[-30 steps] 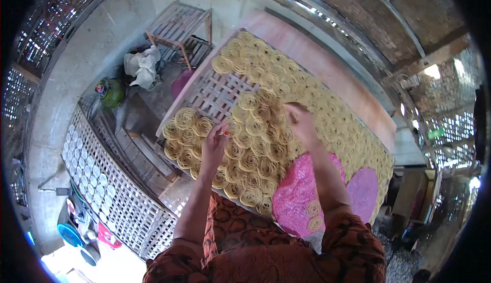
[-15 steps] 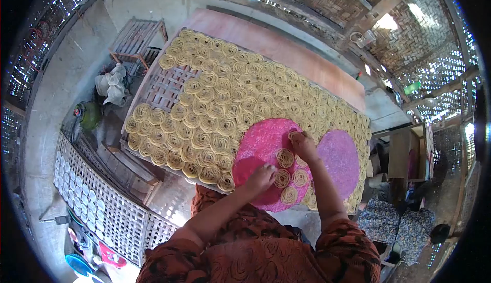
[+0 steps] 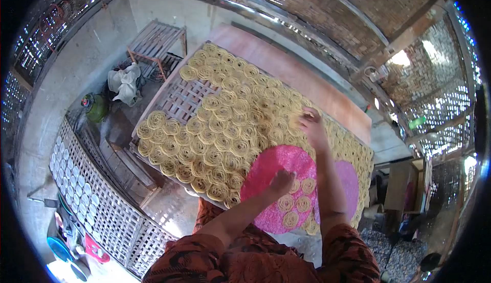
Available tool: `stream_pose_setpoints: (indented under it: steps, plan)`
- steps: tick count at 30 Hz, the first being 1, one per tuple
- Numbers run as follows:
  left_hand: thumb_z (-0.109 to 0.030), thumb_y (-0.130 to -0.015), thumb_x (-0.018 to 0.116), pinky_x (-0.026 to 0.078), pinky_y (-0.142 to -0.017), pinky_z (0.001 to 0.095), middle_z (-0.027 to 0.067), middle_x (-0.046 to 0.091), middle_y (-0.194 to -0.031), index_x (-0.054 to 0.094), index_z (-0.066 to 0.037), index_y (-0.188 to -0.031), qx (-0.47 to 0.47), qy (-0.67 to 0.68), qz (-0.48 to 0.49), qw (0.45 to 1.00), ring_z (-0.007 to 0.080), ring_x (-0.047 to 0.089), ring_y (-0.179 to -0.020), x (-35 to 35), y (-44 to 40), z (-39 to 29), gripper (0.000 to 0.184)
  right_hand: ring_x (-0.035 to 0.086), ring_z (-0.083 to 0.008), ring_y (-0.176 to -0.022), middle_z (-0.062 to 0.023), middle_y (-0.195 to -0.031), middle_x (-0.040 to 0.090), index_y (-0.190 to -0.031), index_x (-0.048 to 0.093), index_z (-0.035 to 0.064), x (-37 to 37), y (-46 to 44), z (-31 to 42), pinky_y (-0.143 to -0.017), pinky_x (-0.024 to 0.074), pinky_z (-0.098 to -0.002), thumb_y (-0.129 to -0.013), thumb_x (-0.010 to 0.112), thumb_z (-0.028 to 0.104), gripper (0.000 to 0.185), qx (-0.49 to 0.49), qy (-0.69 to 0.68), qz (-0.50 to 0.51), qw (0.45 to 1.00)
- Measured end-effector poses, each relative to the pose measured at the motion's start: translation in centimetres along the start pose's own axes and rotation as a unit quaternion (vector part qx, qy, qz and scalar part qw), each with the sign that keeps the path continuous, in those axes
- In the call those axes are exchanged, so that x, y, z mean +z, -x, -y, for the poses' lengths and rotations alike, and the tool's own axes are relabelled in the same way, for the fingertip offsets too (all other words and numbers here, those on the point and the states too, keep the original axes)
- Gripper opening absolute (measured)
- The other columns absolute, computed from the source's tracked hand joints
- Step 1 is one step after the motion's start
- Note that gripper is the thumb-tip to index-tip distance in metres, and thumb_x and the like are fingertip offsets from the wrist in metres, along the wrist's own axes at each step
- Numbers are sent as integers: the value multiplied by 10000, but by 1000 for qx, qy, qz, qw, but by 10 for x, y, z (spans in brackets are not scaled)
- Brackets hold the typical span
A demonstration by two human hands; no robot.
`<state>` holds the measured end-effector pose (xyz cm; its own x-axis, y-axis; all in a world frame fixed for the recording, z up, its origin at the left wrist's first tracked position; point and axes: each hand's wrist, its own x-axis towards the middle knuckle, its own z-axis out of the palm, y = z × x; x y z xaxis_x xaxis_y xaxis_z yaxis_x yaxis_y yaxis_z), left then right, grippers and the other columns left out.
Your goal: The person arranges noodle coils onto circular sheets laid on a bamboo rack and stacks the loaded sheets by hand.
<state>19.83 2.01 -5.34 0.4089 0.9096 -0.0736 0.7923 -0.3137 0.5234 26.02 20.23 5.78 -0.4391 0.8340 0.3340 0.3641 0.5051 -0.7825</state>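
Note:
A bright pink round sheet (image 3: 263, 173) lies over the near side of a large woven tray (image 3: 179, 99) covered with yellow noodle nests (image 3: 217, 155). Several nests (image 3: 303, 204) sit on the pink sheet's right half. Above that sheet, beside those nests, is my left hand (image 3: 283, 182), its fingers curled closed; whatever they hold is hidden. My right hand (image 3: 313, 125) is farther out, over the nests on the tray. A motion-blurred noodle nest (image 3: 295, 120) shows at its fingertips.
A purple round sheet (image 3: 347, 183) lies right of the pink one. Behind the tray runs a pale wooden board (image 3: 291, 78). A slatted rack (image 3: 156, 42), a green gas cylinder (image 3: 94, 107) and a woven panel with white discs (image 3: 110, 201) stand on the left.
My right hand has lifted a noodle nest off the pink sheet and moved away from me over the tray. My left hand has shifted right, toward the remaining nests. The camera view has also shifted.

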Motion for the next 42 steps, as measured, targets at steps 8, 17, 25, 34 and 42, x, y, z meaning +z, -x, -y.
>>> stream_pose_setpoints:
  steps: [8, 17, 25, 34, 42]
  plan:
    - [-182, -899, 583, 471, -749, 321, 56, 558, -931, 502, -19, -1001, -17, 639, -63, 766, 138, 547, -866, -92, 84, 70, 208, 581, -133, -823, -53, -942, 597, -1153, 543, 88, 232, -152, 24, -689, 509, -294, -817, 636, -21, 366, 212, -179, 45, 960]
    - [-66, -887, 595, 461, -744, 245, 12, 557, -992, 472, -72, -1108, -159, 745, -336, 553, 88, 535, -894, -193, 164, 231, 253, 565, -212, -1103, -110, -1224, 577, -1265, 521, 56, 278, -126, 64, -900, 488, -341, -898, 577, 107, 375, 187, -94, 259, 943]
    - [-23, -880, 586, 481, -867, 337, 74, 547, -1177, 398, -92, -1280, -113, 801, -376, 453, 181, 564, -1036, -208, 175, 270, 448, 613, -157, -915, -41, -1013, 623, -1112, 558, 44, 287, -85, 116, -822, 503, -318, -903, 595, 153, 239, 419, -433, 388, 697]
    - [56, -868, 540, 477, -875, 325, 82, 563, -1147, 390, -64, -1283, -163, 785, -376, 465, 173, 565, -1033, -210, 178, 280, 458, 627, -159, -884, -39, -956, 622, -1011, 560, 64, 292, -96, 130, -757, 538, -369, -873, 622, 99, 154, 435, -419, 351, 716]
    - [99, -852, 516, 485, -912, 324, 117, 509, -1236, 395, -40, -1255, -110, 822, -375, 415, 203, 555, -1080, -202, 177, 287, 443, 619, -139, -873, -17, -948, 624, -1038, 577, 82, 289, -106, 128, -742, 523, -330, -864, 639, 115, 188, 412, -390, 332, 753]
